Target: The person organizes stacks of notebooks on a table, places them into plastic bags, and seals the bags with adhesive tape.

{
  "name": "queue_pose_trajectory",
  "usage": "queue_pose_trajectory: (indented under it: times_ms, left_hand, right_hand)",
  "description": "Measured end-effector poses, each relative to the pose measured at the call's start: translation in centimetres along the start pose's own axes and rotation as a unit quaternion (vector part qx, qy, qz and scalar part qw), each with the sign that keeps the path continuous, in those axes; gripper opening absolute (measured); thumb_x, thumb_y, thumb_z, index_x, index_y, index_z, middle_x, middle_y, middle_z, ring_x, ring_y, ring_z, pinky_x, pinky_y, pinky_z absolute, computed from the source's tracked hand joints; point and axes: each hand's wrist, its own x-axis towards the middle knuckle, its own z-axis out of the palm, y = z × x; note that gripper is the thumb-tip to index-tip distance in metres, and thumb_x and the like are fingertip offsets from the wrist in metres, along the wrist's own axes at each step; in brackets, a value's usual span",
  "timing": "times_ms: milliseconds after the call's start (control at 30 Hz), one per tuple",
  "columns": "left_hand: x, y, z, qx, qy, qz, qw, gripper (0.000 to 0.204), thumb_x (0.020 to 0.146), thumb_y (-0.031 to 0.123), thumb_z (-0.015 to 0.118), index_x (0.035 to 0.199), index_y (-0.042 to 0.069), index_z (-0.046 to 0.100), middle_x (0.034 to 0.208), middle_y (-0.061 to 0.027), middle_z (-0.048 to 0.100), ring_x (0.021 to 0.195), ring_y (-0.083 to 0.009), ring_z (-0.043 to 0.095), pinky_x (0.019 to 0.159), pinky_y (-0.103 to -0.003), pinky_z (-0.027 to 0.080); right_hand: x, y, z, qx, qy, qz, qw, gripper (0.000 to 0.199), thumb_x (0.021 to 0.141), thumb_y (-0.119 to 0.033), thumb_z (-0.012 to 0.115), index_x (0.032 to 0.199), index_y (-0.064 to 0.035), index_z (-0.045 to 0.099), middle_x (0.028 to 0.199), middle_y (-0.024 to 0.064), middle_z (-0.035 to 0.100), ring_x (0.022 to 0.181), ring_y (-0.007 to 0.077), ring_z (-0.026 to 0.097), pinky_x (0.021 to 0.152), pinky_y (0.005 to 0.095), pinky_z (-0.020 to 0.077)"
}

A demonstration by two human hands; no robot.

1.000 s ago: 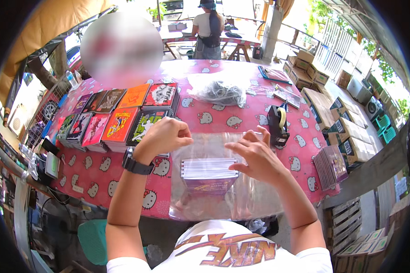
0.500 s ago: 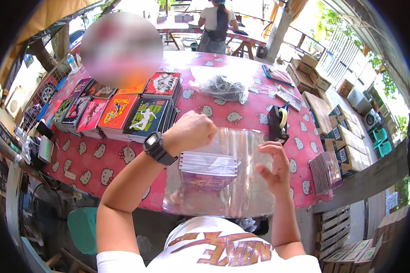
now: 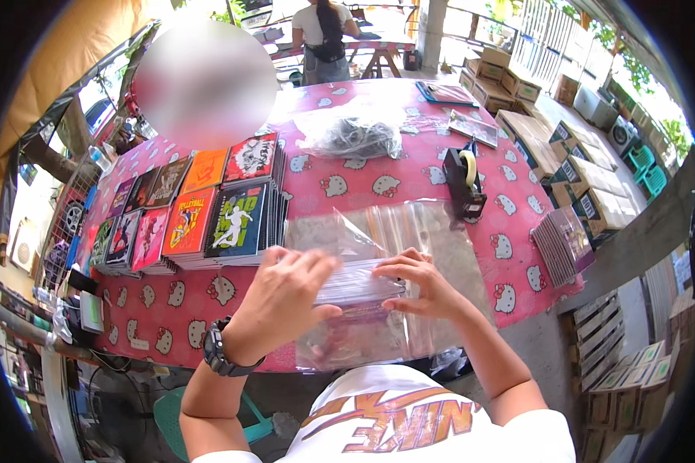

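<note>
A stack of purple-covered notebooks (image 3: 355, 286) lies under clear plastic on a spread of clear plastic sheets (image 3: 448, 262) in front of me. My left hand (image 3: 286, 297), with a black watch on its wrist, is at the stack's left end. Its fingers are apart and slightly blurred, the thumb toward me. At the right end, my right hand (image 3: 417, 284) grips the plastic-covered stack, fingertips on top and thumb on the near side. A fold of plastic stands up behind the stack.
Rows of sports-themed notebooks (image 3: 185, 220) stand at left on the pink patterned tablecloth (image 3: 394, 185). A black tape dispenser (image 3: 463, 185) and another notebook stack (image 3: 561, 245) are at right. Bundled plastic (image 3: 355, 137) lies farther back. Cartons (image 3: 587, 181) stand beyond; a person (image 3: 326, 38) works behind.
My left hand has opened from a fist and come down to the stack's left end. My right hand has moved left onto its right end. Plastic now covers the top; the view has shifted.
</note>
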Motion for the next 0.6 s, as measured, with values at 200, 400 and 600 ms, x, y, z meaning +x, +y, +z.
queue_pose_trajectory:
  times_ms: [200, 400, 600]
  left_hand:
    - [-1.1, -0.1, 0.2, -0.021, -0.107, 0.05, 0.993, 0.017, 0.064, 0.013, 0.072, 0.079, 0.014, 0.063, 0.075, 0.0015, 0.06, 0.083, -0.017, 0.058, 0.094, -0.042, 0.028]
    - [-2.9, -0.7, -0.5, -0.05, 0.005, 0.097, 0.994, 0.006, 0.076, 0.014, 0.062, 0.071, 0.012, 0.06, 0.074, 0.0007, 0.059, 0.084, -0.0157, 0.058, 0.097, -0.044, 0.026]
    - [-6.7, -4.6, 9.1, -0.201, 0.248, -0.08, 0.944, 0.044, 0.09, 0.046, 0.043, 0.1, 0.007, 0.062, 0.107, -0.0089, 0.06, 0.106, -0.0277, 0.052, 0.098, -0.044, 0.025]
  right_hand:
    - [0.0, -0.7, -0.1, -0.044, -0.013, -0.03, 0.998, 0.044, 0.068, -0.026, 0.073, 0.109, -0.0148, 0.061, 0.113, 0.0013, 0.059, 0.106, 0.0222, 0.047, 0.092, 0.0388, 0.0265]
    - [0.1, -1.7, 1.0, -0.16, -0.08, -0.068, 0.982, 0.05, 0.064, -0.017, 0.071, 0.112, -0.0168, 0.058, 0.129, 0.0065, 0.046, 0.118, 0.0264, 0.041, 0.096, 0.0424, 0.0293]
    - [0.8, -1.9, 0.8, -0.135, -0.1, -0.09, 0.982, 0.058, 0.062, -0.02, 0.071, 0.118, -0.0193, 0.054, 0.132, 0.0089, 0.043, 0.125, 0.0282, 0.034, 0.101, 0.0432, 0.026]
